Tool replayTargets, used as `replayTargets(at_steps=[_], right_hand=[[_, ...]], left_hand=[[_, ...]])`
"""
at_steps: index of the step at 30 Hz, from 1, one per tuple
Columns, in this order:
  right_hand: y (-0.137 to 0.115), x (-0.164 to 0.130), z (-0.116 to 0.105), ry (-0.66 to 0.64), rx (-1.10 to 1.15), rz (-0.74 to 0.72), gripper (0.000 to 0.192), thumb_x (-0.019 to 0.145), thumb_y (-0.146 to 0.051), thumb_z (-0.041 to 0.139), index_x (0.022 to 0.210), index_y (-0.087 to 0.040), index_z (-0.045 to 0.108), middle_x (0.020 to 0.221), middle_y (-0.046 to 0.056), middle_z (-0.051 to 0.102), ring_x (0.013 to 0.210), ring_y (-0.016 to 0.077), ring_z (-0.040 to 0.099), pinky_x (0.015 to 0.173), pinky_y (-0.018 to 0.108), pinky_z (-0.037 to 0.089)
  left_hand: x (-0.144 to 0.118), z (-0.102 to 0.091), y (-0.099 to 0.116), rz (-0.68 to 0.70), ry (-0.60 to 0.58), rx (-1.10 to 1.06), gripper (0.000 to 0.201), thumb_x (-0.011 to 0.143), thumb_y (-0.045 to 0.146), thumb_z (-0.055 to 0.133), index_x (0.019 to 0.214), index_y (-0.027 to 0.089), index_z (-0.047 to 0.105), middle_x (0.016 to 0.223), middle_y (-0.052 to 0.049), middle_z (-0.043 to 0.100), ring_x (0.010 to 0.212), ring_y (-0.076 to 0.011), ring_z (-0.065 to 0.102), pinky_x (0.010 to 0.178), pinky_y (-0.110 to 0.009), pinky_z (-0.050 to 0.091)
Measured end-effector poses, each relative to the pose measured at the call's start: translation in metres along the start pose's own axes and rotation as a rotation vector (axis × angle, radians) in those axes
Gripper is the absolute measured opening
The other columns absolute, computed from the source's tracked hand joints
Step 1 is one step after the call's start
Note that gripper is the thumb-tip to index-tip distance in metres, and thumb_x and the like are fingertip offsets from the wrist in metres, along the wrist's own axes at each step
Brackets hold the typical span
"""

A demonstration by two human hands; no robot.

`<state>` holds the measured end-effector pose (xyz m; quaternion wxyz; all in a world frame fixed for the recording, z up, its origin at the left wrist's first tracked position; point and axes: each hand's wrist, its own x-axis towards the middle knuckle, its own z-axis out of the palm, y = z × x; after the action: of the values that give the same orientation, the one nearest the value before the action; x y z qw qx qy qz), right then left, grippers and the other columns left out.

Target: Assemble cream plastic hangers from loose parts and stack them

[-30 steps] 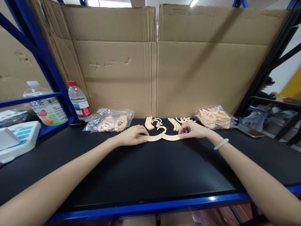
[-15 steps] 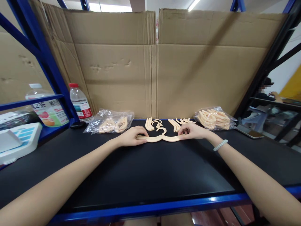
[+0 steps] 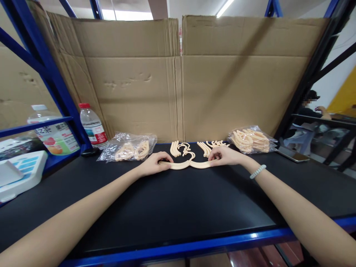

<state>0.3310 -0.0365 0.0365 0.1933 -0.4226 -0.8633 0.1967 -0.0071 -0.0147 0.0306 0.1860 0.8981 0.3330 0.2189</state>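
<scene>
Two cardboard sheets (image 3: 133, 89) stand behind a black table (image 3: 178, 207), which is edged in blue. Near the middle of the table is a pale wooden-coloured hanger (image 3: 179, 167), taken here as the centre of the clock, its hook curling up toward twelve; whether it rests on the surface or is slightly raised, I cannot tell. The left hand (image 3: 154, 163) is clamped with thumb and fingers on the hanger's end at nine o'clock. The right hand (image 3: 224, 155) is pinched on the end at three, a pale bracelet (image 3: 258, 171) on its wrist. Just beyond the hanger, loose curved pieces lie in two groups, one (image 3: 175, 149) at eleven and one (image 3: 204, 149) between one and two. At ten o'clock a crumpled clear bag (image 3: 108, 152) holds a few pale curved parts (image 3: 142, 149); at two, another clear bag (image 3: 272, 146) is packed more fully with similar parts (image 3: 244, 140). Farther out at ten stands a red-capped bottle (image 3: 94, 128), its upper part see-through. Toward nine are a large white-capped bottle (image 3: 59, 139) with fruit on its label, and a white box (image 3: 36, 174) with blue sections, contents unclear. A phone (image 3: 294, 155) lies near three. Well beyond, around two, sits another person (image 3: 308, 111).
</scene>
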Motion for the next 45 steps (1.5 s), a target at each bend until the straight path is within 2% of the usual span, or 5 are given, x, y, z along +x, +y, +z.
replayTargets(at_steps=[5,13,20,36,45], right_hand=[[-0.002,0.001,-0.001,0.072,0.032,0.027,0.032,0.075,-0.047,0.065,0.080,-0.017,0.071,0.080,0.006,0.065,0.067,0.0166,0.054,0.057,0.027,0.039],[0.005,0.003,-0.005,0.550,0.191,0.237,0.038,0.073,-0.052,0.060,0.067,-0.015,0.067,0.059,0.003,0.058,0.055,0.0149,0.048,0.052,0.028,0.034],[0.011,0.004,-0.005,0.680,0.304,0.325,0.035,0.064,-0.049,0.062,0.064,-0.014,0.068,0.052,0.002,0.055,0.048,0.0131,0.044,0.046,0.026,0.031],[0.010,0.003,-0.009,1.296,0.279,0.250,0.020,0.072,-0.033,0.057,0.058,-0.018,0.060,0.054,0.000,0.052,0.055,0.0156,0.048,0.054,0.029,0.037],[0.013,0.008,-0.004,1.271,0.292,0.243,0.021,0.069,-0.032,0.055,0.055,-0.017,0.060,0.052,0.000,0.054,0.056,0.0145,0.050,0.056,0.027,0.038]], left_hand=[[0.001,0.001,-0.006,-0.055,0.024,-0.081,0.025,0.078,0.038,0.058,0.092,0.018,0.066,0.096,-0.005,0.067,0.089,-0.0200,0.060,0.082,-0.033,0.045],[0.004,0.003,-0.019,-0.211,0.157,-0.330,0.029,0.081,0.042,0.054,0.091,0.016,0.064,0.087,-0.005,0.067,0.084,-0.0194,0.062,0.076,-0.032,0.048],[0.006,0.004,-0.027,-0.202,0.201,-0.385,0.028,0.081,0.039,0.051,0.088,0.015,0.064,0.093,-0.007,0.067,0.085,-0.0189,0.062,0.082,-0.035,0.048],[0.006,0.004,-0.021,-0.243,0.223,-0.432,0.021,0.078,0.034,0.053,0.084,0.016,0.064,0.088,-0.006,0.067,0.083,-0.0181,0.061,0.082,-0.034,0.046],[0.006,0.005,-0.020,-0.268,0.234,-0.430,0.024,0.076,0.037,0.056,0.083,0.016,0.065,0.083,-0.004,0.067,0.082,-0.0185,0.061,0.079,-0.032,0.045]])
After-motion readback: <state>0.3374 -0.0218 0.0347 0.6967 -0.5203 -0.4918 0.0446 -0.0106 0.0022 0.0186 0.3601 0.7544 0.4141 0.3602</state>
